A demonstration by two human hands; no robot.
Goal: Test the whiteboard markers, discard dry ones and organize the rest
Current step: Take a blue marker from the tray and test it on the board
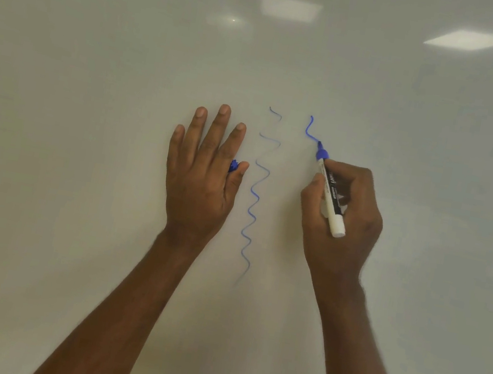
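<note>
Head view: right hand (341, 210) grips blue marker (331, 195), long axis tilted up-left, tip touching whiteboard (90, 93) at fresh squiggle (311, 129); left hand (201, 172) flat, fingers straight, blue cap (233, 165) tucked by thumb, beside older wavy line (255, 198).

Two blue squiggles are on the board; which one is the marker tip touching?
The short squiggle on the right, bold and dark, ends at the marker tip. The long squiggle beside the left hand looks fainter and patchy at the top.

L hand (202, 175) flat – R hand (344, 210) curled, gripping.
</note>
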